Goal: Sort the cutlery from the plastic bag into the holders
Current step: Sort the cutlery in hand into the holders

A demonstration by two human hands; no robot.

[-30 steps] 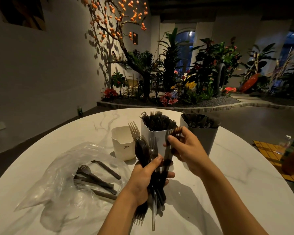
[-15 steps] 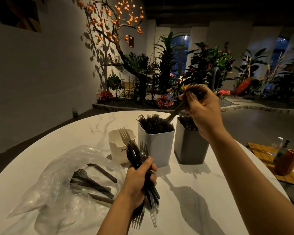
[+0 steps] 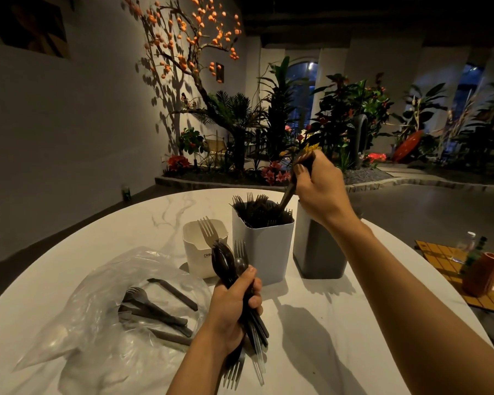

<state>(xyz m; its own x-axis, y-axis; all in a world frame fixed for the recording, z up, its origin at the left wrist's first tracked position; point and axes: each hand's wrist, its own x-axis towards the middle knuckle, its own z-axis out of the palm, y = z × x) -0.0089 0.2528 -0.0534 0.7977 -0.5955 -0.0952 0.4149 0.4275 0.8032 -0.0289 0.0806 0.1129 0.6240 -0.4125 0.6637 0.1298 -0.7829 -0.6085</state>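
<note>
White veined marble forms the round table (image 3: 340, 323), where a crinkled clear bag (image 3: 83, 323) holds dark forks and knives. Left hand (image 3: 231, 306) fists a bundle (image 3: 228, 266) of glossy black cutlery upright. Right hand (image 3: 320, 186), raised, pinches a fork (image 3: 290, 192), handle down in the square white holder (image 3: 264, 243).

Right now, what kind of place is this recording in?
Probably a restaurant or café dining room with an indoor garden. A round marble table carries three holders of bulk cutlery, a planted bed with a decorative orange-fruited tree runs behind it, and another set table stands to the right.
</note>
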